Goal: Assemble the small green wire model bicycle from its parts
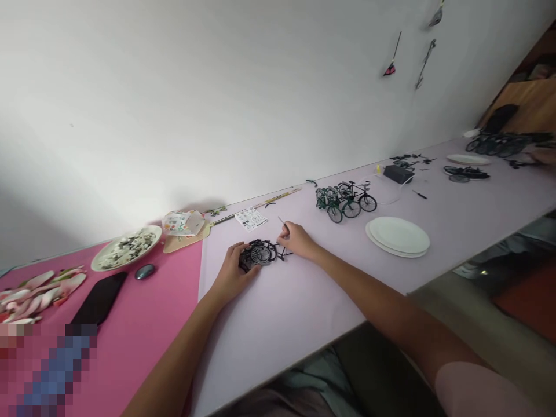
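Note:
A small black model bicycle [261,253] lies on the pale tabletop, its wheels toward the left. My left hand [232,272] is closed around its left end, fingers behind and thumb in front. At the bicycle's right end, my right hand [297,238] pinches a thin rod-like tool [281,220] whose upper end points up and left. The fingertips are close to the thin frame parts; whether they touch them cannot be made out. Behind the bicycle lies a printed sheet [251,219].
Green and black model bicycles [345,201] stand right of my hands, near stacked white plates [397,236]. Left, on pink, are a plate of pale pieces [128,249], a mouse [145,271] and a phone [99,298]. Another person's hand [542,155] shows far right.

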The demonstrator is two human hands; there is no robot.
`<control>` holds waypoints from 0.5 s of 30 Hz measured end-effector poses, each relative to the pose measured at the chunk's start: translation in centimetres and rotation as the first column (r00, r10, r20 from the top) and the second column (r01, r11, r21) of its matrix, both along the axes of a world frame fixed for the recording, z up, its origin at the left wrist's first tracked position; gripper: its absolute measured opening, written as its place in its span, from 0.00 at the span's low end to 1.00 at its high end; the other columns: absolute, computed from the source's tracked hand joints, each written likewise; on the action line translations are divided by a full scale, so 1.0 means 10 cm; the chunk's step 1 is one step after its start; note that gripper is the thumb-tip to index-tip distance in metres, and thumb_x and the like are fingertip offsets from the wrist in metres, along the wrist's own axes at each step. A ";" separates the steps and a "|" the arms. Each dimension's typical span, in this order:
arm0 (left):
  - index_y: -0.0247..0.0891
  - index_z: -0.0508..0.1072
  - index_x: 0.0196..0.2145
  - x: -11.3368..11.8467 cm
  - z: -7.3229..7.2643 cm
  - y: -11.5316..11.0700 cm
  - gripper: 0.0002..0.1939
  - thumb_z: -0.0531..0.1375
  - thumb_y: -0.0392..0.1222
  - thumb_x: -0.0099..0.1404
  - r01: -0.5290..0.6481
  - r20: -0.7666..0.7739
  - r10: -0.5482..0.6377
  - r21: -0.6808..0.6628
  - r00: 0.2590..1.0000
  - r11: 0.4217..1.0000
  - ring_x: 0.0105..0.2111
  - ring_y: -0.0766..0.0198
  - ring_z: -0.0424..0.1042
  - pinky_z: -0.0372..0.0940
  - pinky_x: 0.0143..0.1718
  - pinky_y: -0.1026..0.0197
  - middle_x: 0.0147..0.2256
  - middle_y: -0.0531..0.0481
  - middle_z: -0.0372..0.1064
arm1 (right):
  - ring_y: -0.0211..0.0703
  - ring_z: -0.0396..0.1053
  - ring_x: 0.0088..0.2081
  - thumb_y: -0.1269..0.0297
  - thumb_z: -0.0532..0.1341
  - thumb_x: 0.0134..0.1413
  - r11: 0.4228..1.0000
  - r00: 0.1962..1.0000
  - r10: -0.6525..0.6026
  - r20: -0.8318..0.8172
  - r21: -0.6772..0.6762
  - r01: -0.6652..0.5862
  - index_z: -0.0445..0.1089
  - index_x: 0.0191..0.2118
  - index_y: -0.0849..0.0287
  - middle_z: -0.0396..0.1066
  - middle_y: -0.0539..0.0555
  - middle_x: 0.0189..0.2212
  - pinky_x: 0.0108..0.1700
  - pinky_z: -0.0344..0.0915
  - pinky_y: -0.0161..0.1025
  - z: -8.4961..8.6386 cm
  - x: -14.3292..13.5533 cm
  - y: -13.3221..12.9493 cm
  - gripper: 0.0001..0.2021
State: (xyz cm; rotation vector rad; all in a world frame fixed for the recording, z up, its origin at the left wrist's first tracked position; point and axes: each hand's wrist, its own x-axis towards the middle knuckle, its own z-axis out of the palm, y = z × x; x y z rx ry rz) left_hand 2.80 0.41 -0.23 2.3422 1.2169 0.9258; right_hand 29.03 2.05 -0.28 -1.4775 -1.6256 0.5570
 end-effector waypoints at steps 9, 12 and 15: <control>0.38 0.63 0.62 -0.03 0.02 -0.01 0.29 0.61 0.44 0.65 -0.014 -0.017 0.014 0.011 1.000 1.000 0.65 0.50 0.64 0.60 0.69 0.44 0.63 0.35 0.62 | 0.44 0.68 0.37 0.52 0.64 0.55 0.999 0.999 0.046 -0.002 -0.023 -0.047 0.52 0.31 0.52 0.73 0.50 0.35 0.39 0.62 0.39 0.11 0.03 -0.13 0.18; 0.38 0.60 0.66 -0.05 0.03 -0.02 0.33 0.61 0.48 0.66 -0.051 -0.064 0.050 -0.005 0.997 0.999 0.69 0.48 0.59 0.56 0.71 0.42 0.67 0.35 0.58 | 0.47 0.69 0.43 0.44 0.70 0.49 0.990 0.991 0.111 0.071 -0.094 -0.104 0.60 0.34 0.52 0.74 0.53 0.43 0.43 0.65 0.41 0.14 0.08 -0.20 0.22; 0.42 0.57 0.70 -0.06 0.04 -0.03 0.37 0.60 0.55 0.68 -0.065 -0.157 0.058 -0.043 0.986 0.997 0.73 0.43 0.51 0.52 0.72 0.37 0.72 0.36 0.50 | 0.49 0.70 0.44 0.44 0.73 0.44 0.979 0.982 0.153 0.109 -0.155 -0.135 0.65 0.39 0.53 0.71 0.56 0.47 0.43 0.66 0.42 0.17 0.10 -0.25 0.24</control>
